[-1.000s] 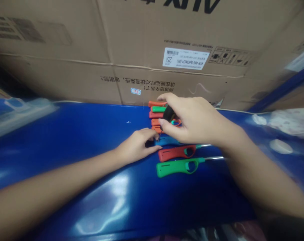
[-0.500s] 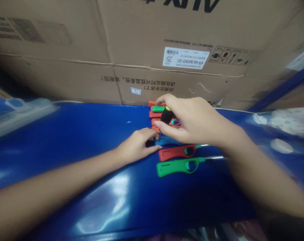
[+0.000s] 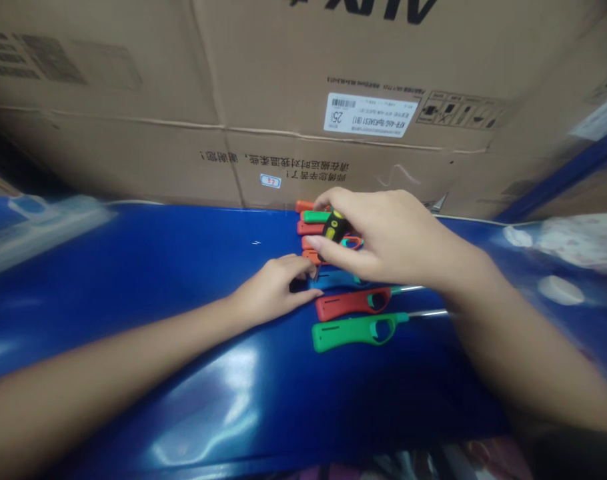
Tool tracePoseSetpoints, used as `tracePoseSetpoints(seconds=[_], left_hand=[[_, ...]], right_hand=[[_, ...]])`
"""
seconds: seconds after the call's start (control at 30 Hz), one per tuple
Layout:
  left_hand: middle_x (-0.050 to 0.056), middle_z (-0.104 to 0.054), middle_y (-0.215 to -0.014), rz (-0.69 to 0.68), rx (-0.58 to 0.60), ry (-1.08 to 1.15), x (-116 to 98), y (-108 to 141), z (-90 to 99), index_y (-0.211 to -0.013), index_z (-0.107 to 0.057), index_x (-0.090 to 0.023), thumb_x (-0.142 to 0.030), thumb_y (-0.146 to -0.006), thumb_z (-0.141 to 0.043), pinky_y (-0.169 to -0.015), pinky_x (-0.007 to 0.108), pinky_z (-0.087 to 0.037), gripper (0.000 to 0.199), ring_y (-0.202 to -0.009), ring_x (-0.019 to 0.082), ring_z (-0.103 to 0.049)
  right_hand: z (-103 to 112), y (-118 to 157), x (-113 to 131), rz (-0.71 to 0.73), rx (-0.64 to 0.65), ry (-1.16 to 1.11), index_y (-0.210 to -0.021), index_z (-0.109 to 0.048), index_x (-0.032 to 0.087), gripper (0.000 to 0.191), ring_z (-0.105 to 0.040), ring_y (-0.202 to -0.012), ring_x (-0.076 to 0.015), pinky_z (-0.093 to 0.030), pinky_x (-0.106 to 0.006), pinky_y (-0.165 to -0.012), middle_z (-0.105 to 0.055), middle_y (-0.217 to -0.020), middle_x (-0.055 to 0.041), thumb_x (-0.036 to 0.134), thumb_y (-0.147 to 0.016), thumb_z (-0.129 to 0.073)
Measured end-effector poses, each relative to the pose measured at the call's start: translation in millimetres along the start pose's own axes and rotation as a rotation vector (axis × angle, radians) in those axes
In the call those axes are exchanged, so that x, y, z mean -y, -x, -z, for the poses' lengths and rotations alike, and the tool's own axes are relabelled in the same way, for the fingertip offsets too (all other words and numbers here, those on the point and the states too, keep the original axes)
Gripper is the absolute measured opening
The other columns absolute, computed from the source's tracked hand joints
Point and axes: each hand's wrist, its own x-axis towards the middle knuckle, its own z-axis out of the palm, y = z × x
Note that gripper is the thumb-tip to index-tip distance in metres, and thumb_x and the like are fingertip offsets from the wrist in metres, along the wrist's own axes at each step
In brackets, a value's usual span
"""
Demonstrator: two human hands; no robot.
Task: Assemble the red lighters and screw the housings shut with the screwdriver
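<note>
A screwdriver (image 3: 335, 227) with a black and yellow handle is gripped in my right hand (image 3: 391, 233), between thumb and fingers. Its shaft slants down to the butt end of a blue gas lighter (image 3: 336, 278). My left hand (image 3: 276, 288) pinches that same end from the left, thumb on the near side. Nearer to me lie a red lighter (image 3: 346, 305) and a green lighter (image 3: 351, 331), side by side with metal barrels pointing right. Beyond the blue one are several orange, red and green lighters, including an orange lighter (image 3: 311, 257), partly covered by my right hand.
A large cardboard box (image 3: 158, 160) stands along the back of the blue table (image 3: 183, 267). Plastic-wrapped items (image 3: 48, 223) lie at the left. At the right are a white round object (image 3: 562, 291), a patterned white bundle (image 3: 583, 240) and a blue metal bar (image 3: 568, 173).
My right hand has turned the screwdriver handle, so more of its yellow marking shows. The left hand and the lighters stay in place.
</note>
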Motion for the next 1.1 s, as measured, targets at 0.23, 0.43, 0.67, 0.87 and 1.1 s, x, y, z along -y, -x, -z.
tracePoseSetpoints(seconds=[0.23, 0.43, 0.67, 0.87, 1.1], left_hand=[[0.002, -0.066, -0.087, -0.002, 0.005, 0.009, -0.6, -0.6, 0.6, -0.093, -0.061, -0.017, -0.025, -0.086, -0.073, -0.074, 0.028, -0.05, 0.016, -0.08, 0.017, -0.062], [0.001, -0.065, -0.086, -0.016, -0.012, 0.003, 0.5, -0.2, -0.4, -0.092, -0.06, -0.018, -0.026, -0.087, -0.072, -0.073, 0.028, -0.051, 0.015, -0.078, 0.016, -0.062], [0.002, -0.065, -0.086, 0.006, 0.013, 0.018, -0.7, -0.6, 0.8, -0.092, -0.061, -0.018, -0.027, -0.087, -0.072, -0.073, 0.028, -0.05, 0.016, -0.079, 0.017, -0.062], [0.002, -0.065, -0.086, -0.005, 0.006, 0.007, 0.3, -0.3, 0.4, -0.092, -0.061, -0.018, -0.027, -0.087, -0.072, -0.073, 0.028, -0.051, 0.016, -0.079, 0.016, -0.061], [0.002, -0.066, -0.086, -0.004, 0.006, 0.006, 0.2, -0.2, 0.3, -0.093, -0.062, -0.018, -0.027, -0.087, -0.072, -0.073, 0.028, -0.051, 0.015, -0.079, 0.017, -0.062]], right_hand=[[-0.9, 0.0, -2.8, 0.01, -0.011, -0.006, -0.119, -0.061, 0.015, 0.04, -0.065, -0.078, -0.0229, -0.035, -0.03, -0.062, -0.073, -0.095, -0.0085, 0.041, -0.093, -0.046], [-1.3, 0.1, -1.9, 0.039, -0.009, -0.033, -0.127, -0.056, 0.014, 0.046, -0.065, -0.082, -0.0233, -0.036, -0.031, -0.063, -0.073, -0.103, -0.01, 0.042, -0.092, -0.047], [-1.0, -0.9, -2.6, 0.08, -0.033, -0.062, -0.128, -0.057, 0.014, 0.043, -0.065, -0.089, -0.0233, -0.038, -0.031, -0.067, -0.071, -0.114, -0.0106, 0.029, -0.089, -0.044], [-1.8, -0.7, -2.5, 0.072, -0.013, -0.057, -0.13, -0.055, 0.013, 0.045, -0.065, -0.079, -0.0223, -0.035, -0.03, -0.062, -0.073, -0.093, -0.0074, 0.035, -0.093, -0.044], [-0.3, 0.5, -5.0, 0.107, -0.02, -0.083, -0.112, -0.061, 0.016, 0.032, -0.06, -0.069, -0.0194, -0.033, -0.029, -0.06, -0.071, -0.086, -0.0051, 0.034, -0.091, -0.046]])
